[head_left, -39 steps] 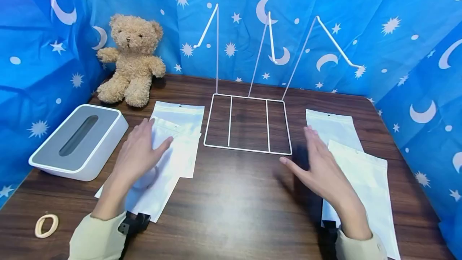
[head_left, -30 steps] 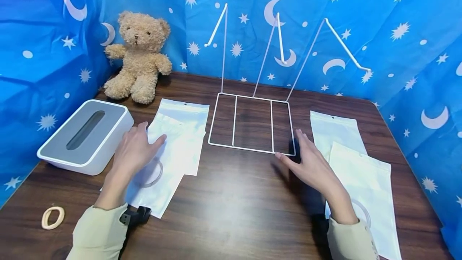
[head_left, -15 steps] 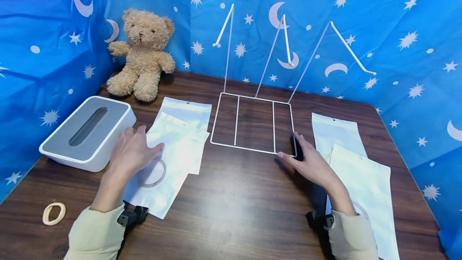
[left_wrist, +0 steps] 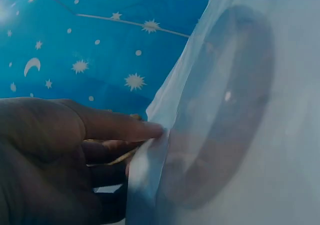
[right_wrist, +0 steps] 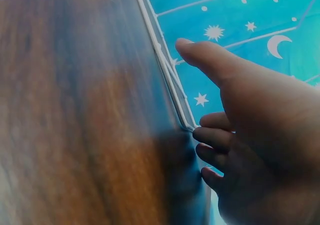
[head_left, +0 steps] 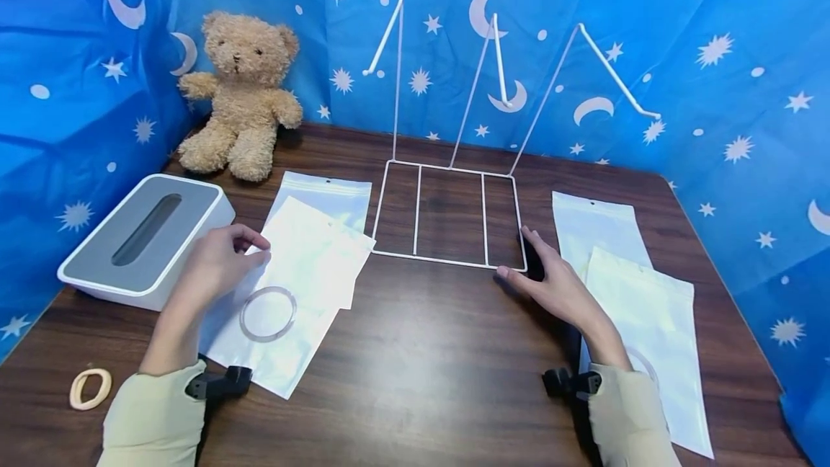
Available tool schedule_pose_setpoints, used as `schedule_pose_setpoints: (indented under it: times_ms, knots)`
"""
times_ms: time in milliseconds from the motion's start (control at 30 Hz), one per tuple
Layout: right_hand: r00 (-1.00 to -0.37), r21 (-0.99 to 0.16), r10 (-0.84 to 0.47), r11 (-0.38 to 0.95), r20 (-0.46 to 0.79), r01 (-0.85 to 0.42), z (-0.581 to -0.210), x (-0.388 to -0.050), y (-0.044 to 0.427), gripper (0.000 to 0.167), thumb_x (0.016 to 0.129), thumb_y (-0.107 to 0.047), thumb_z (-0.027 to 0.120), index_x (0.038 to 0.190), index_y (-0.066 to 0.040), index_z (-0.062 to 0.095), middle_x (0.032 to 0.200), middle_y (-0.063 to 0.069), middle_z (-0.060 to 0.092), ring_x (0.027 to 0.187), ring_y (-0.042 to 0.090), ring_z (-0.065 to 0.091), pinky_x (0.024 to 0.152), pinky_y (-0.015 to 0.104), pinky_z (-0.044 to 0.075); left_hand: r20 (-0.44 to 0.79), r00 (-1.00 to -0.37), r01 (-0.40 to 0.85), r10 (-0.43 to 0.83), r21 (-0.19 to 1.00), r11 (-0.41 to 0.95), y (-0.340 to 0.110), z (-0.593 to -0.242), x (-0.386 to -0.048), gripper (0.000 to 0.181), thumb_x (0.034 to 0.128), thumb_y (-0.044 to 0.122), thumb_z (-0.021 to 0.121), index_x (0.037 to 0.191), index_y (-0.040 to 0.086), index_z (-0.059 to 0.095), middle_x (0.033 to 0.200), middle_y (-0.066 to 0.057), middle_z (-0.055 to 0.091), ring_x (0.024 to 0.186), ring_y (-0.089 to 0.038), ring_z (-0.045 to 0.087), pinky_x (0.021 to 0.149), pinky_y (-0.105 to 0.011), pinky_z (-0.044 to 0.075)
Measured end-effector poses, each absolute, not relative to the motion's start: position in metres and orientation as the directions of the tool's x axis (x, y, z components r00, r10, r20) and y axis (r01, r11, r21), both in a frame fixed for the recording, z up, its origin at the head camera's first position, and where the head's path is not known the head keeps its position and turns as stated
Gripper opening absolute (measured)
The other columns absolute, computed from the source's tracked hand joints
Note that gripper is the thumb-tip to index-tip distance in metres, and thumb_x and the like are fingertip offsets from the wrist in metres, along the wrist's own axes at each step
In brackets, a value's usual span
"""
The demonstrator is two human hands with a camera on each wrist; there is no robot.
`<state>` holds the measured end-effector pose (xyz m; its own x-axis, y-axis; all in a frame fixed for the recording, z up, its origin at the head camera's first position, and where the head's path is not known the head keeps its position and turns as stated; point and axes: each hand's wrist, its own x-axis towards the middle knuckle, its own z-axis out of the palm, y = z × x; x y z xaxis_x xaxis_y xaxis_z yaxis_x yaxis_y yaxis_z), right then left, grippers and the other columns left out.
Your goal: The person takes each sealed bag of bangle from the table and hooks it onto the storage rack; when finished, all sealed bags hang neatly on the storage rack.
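Observation:
My left hand (head_left: pixel 217 258) pinches the left edge of a white zip pouch (head_left: pixel 308 254) between thumb and fingertips. In the left wrist view the pinched edge of this pouch (left_wrist: pixel 292 135) stands up close to the camera. A ring (head_left: pixel 267 314) shows on it, seemingly through the film. Under it lies another white pouch (head_left: pixel 327 197). My right hand (head_left: pixel 554 290) has its fingers and thumb spread at the front right corner of a white wire rack (head_left: pixel 447 260). It holds nothing; whether it touches the wire, I cannot tell.
Two more white pouches (head_left: pixel 655 316) overlap on the right. A grey-topped tissue box (head_left: pixel 145 236) stands left of my left hand, a teddy bear (head_left: pixel 240 103) behind it. A beige band (head_left: pixel 89 389) lies front left. Three hooked arms rise from the rack's back.
My left hand has moved left across the top pouch and its fingers have drawn together on the edge, uncovering the ring. My right hand has moved left to the rack's corner.

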<state>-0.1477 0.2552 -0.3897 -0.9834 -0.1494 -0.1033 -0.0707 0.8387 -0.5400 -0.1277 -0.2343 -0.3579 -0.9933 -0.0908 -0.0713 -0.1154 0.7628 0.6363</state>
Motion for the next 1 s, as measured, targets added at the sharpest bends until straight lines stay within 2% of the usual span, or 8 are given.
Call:
schedule_pose_setpoints:
  times_ms: [133, 333, 467, 600, 1000]
  knots:
    - [-0.982, -0.548, -0.175, 0.83, -0.078, -0.104, -0.391, -0.152, 0.255, 0.098, 0.086, -0.066, 0.06, 0.158, -0.018, 0.016, 0.16, 0.02, 0.015, 0.143, 0.041, 0.02, 0.109, 0.063, 0.023, -0.08, -0.992, -0.128, -0.101, 0.696, 0.707, -0.24, -0.357, -0.128, 0.019, 0.0937, 0.013, 0.066, 0.11, 0.005, 0.071, 0.106, -0.018, 0.061, 0.087, -0.029, 0.049, 0.068, -0.036, 0.04]
    - [-0.98, -0.542, -0.198, 0.827, -0.032, -0.15, -0.394, -0.154, 0.257, 0.097, 0.086, -0.059, 0.067, 0.157, -0.013, 0.02, 0.159, 0.021, 0.018, 0.144, 0.04, 0.02, 0.11, 0.06, 0.023, -0.071, -0.991, -0.125, -0.111, 0.772, 0.624, -0.244, -0.355, -0.127, 0.026, 0.0976, 0.025, 0.063, 0.117, 0.01, 0.071, 0.124, -0.014, 0.063, 0.102, -0.027, 0.051, 0.075, -0.037, 0.042]
    - [-0.978, -0.536, -0.206, 0.827, -0.007, -0.17, -0.398, -0.151, 0.26, 0.095, 0.087, -0.054, 0.069, 0.156, -0.007, 0.024, 0.16, 0.019, 0.018, 0.146, 0.036, 0.014, 0.112, 0.059, 0.019, -0.049, -0.994, -0.096, -0.094, 0.792, 0.603, -0.242, -0.354, -0.127, 0.027, 0.0968, 0.027, 0.064, 0.118, 0.011, 0.071, 0.119, -0.011, 0.067, 0.094, -0.023, 0.053, 0.071, -0.031, 0.044]
    - [-0.977, -0.536, -0.215, 0.825, -0.003, -0.18, -0.401, -0.153, 0.259, 0.094, 0.087, -0.054, 0.068, 0.155, -0.006, 0.025, 0.16, 0.015, 0.019, 0.147, 0.033, 0.012, 0.113, 0.058, 0.018, -0.006, -0.996, -0.061, -0.094, 0.796, 0.602, -0.243, -0.353, -0.124, 0.026, 0.0964, 0.027, 0.065, 0.116, 0.013, 0.073, 0.114, -0.009, 0.069, 0.087, -0.021, 0.052, 0.065, -0.028, 0.042]
    - [-0.98, -0.529, -0.201, 0.831, -0.003, -0.169, -0.399, -0.153, 0.263, 0.092, 0.088, -0.056, 0.066, 0.155, -0.009, 0.026, 0.16, 0.016, 0.02, 0.146, 0.035, 0.014, 0.109, 0.063, 0.02, 0.223, -0.973, 0.152, -0.062, 0.817, 0.556, -0.235, -0.355, -0.129, 0.019, 0.0925, 0.019, 0.07, 0.11, 0.014, 0.076, 0.106, -0.004, 0.073, 0.091, -0.013, 0.061, 0.065, -0.019, 0.045]
